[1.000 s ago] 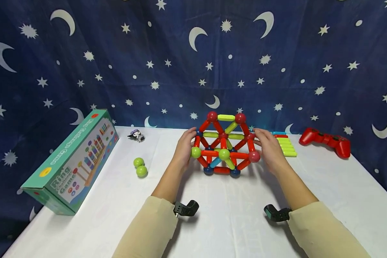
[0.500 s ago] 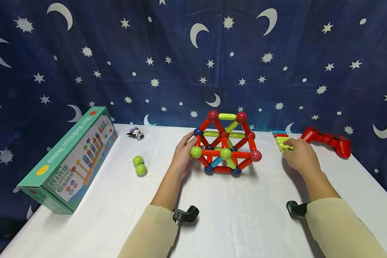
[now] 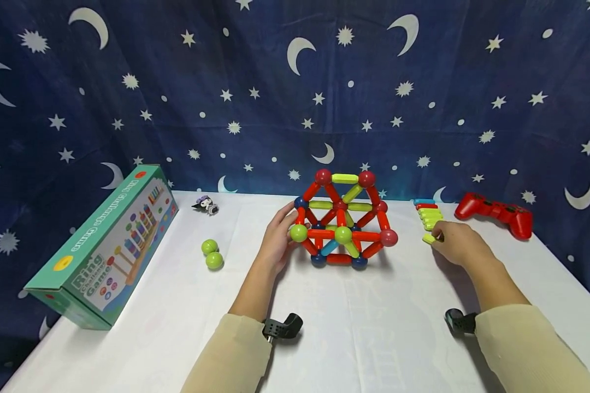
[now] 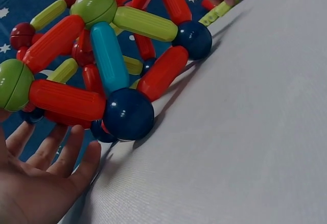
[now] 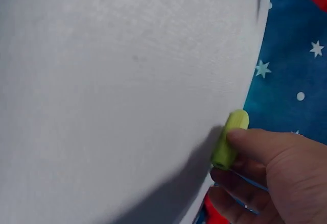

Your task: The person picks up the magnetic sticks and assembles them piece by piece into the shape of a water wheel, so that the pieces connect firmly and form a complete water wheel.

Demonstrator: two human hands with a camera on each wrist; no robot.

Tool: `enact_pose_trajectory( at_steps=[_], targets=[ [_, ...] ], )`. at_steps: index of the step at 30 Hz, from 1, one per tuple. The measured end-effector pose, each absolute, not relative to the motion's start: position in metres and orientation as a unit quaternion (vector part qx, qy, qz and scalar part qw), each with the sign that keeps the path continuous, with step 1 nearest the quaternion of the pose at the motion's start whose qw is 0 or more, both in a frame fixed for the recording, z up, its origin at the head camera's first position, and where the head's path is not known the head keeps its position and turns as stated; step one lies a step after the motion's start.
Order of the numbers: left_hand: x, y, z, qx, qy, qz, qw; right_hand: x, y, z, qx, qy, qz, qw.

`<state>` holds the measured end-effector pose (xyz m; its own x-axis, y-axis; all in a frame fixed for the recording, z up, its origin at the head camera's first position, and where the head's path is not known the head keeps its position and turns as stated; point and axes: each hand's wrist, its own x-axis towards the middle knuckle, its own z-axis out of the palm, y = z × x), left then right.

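Note:
A frame built of magnetic sticks and balls (image 3: 341, 234) in red, yellow-green and blue stands on the white table (image 3: 354, 316). My left hand (image 3: 276, 240) is at its left side, fingers extended and spread, fingertips right at the lower left sticks in the left wrist view. To the right of the frame, my right hand (image 3: 461, 244) pinches one yellow-green magnetic stick (image 5: 228, 140) between thumb and fingers. Beyond that hand lies a row of loose sticks (image 3: 430, 214), several of them yellow-green, with a red and a blue one at the far end.
A red game controller (image 3: 495, 214) sits at the back right. Two green balls (image 3: 213, 260) and a small figurine (image 3: 206, 205) are on the left, near a green ring game box (image 3: 105, 245). A dark blue star-patterned cloth (image 3: 255, 147) hangs behind the table.
My right hand has left the frame's right side, reached the loose sticks and drawn one yellow-green stick away from the row, toward me. The left hand stays beside the frame.

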<state>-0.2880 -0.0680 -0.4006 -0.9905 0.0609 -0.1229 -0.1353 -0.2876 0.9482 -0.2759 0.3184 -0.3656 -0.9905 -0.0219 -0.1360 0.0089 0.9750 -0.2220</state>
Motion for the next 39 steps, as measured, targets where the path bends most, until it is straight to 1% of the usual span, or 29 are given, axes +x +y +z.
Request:
enact_pose_trajectory(
  at_steps=[1,3,8,10,13,16,20,27,34,39],
  targets=[
    [-0.288,-0.068,-0.401,-0.031,0.591,0.804,0.065,-0.275,0.318,-0.365,-0.004,0.99,-0.121,0.074],
    [-0.288,-0.068,-0.401,-0.03,0.583,0.809,0.071,-0.273,0.315,-0.362,-0.013,0.987,-0.145,0.061],
    [-0.287,-0.068,-0.402,-0.024,0.565,0.821,0.075,-0.262,0.301,-0.348,-0.044,0.971,-0.231,-0.031],
    [-0.287,-0.067,-0.403,-0.025,0.565,0.822,0.071,-0.257,0.289,-0.34,-0.054,0.96,-0.267,-0.061],
    [-0.286,-0.067,-0.405,-0.022,0.568,0.82,0.066,-0.25,0.266,-0.327,-0.07,0.941,-0.319,-0.087],
    [-0.286,-0.067,-0.406,-0.015,0.572,0.818,0.064,-0.244,0.239,-0.316,-0.094,0.924,-0.356,-0.1],
    [-0.287,-0.067,-0.409,-0.007,0.578,0.814,0.063,-0.238,0.205,-0.306,-0.131,0.907,-0.389,-0.089],
    [-0.287,-0.068,-0.408,-0.009,0.576,0.815,0.061,-0.241,0.16,-0.305,-0.184,0.897,-0.4,-0.042],
    [-0.287,-0.067,-0.408,0.008,0.57,0.819,0.067,-0.245,0.148,-0.311,-0.195,0.901,-0.385,-0.041],
    [-0.287,-0.067,-0.408,0.002,0.574,0.817,0.065,-0.248,0.145,-0.311,-0.204,0.905,-0.371,-0.036]
  ],
)
